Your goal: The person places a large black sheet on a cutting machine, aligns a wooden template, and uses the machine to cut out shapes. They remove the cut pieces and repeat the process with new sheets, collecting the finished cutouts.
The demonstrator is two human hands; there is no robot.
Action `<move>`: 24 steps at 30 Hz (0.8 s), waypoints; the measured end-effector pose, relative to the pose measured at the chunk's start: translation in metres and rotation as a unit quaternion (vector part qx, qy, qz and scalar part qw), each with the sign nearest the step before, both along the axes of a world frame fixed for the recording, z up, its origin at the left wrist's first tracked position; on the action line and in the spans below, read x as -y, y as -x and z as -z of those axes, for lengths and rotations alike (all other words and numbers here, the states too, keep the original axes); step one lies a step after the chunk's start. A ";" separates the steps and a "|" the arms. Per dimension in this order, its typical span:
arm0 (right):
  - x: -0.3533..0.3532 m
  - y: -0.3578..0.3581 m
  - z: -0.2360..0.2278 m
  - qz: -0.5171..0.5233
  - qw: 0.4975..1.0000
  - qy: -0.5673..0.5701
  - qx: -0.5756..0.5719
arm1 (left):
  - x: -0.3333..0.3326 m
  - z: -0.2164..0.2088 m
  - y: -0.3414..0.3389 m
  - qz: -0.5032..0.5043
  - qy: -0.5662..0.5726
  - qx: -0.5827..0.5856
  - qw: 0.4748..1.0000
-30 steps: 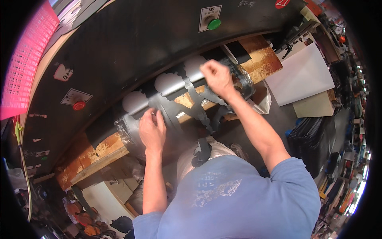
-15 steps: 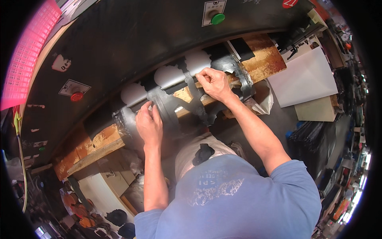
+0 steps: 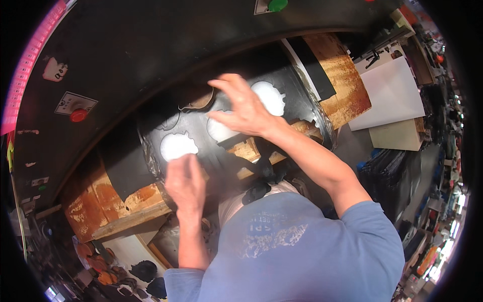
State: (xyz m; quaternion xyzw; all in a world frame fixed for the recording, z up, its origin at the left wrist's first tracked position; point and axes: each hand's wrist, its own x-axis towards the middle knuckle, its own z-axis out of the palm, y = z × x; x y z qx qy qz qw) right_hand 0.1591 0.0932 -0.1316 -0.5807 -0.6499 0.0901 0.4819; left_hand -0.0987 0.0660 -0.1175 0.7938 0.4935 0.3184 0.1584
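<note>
A black sheet [image 3: 193,128] with scalloped round cut-outs lies on the work board under the dark machine front. White rounds show through the cut-outs: one [image 3: 179,146] by my left hand, another [image 3: 269,98] right of my right hand, a third partly behind that hand. My left hand [image 3: 185,178], blurred, is at the sheet's near edge, just below the left round; whether it grips the edge is not clear. Over the middle of the sheet my right hand [image 3: 244,108] is open, thumb and fingers apart. Beyond its fingertips a curved, thin-edged cutting die [image 3: 198,100] sits partly in shadow.
The dark machine front [image 3: 151,45] carries a red button [image 3: 79,115] and a green button [image 3: 277,5]. Worn brown board [image 3: 339,80] extends at both sides. A white sheet [image 3: 390,95] lies at right, and a pink basket [image 3: 30,70] stands far left.
My right hand has opened from a pinch and moved left and away from me. My left hand has lowered toward me. More of the black sheet and the die have come into sight.
</note>
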 end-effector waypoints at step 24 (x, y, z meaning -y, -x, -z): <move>-0.028 -0.063 0.031 0.036 0.998 0.050 0.027 | -0.103 0.037 -0.028 0.021 -0.057 -0.105 0.993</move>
